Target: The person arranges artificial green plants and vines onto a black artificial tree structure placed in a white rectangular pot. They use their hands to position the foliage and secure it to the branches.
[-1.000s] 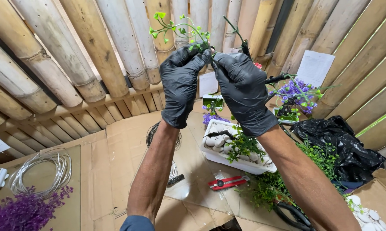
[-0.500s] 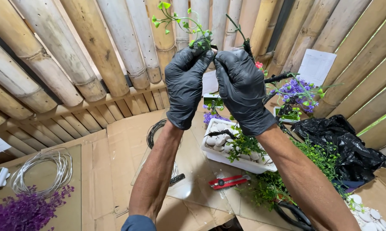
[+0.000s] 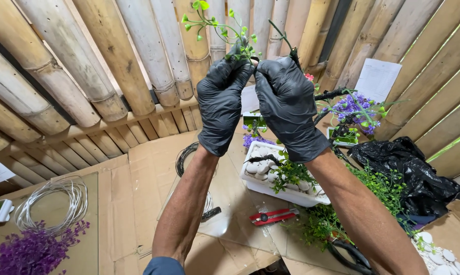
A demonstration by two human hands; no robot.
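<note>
Both hands wear black gloves and are raised in front of a bamboo wall. My left hand [image 3: 222,99] pinches a thin green sprig with small leaves [image 3: 214,25] that sticks up and to the left. My right hand [image 3: 288,104] is pressed against the left one, its fingers closed on a dark twig [image 3: 286,40] rising above them. Below the hands stands a white rectangular planter [image 3: 271,186] filled with white pebbles, green leaves and a dark branch bearing purple flowers [image 3: 349,107].
A red and black cutter [image 3: 273,216] lies on the cardboard before the planter. A dark wire coil [image 3: 186,155] lies behind my left arm, a white wire coil [image 3: 51,201] and purple flowers [image 3: 31,252] at left. A black plastic bag [image 3: 406,173] sits at right.
Both hands have stayed together at the sprig and drifted slightly; the sprig sits a little higher in view. Nothing has been let go.
</note>
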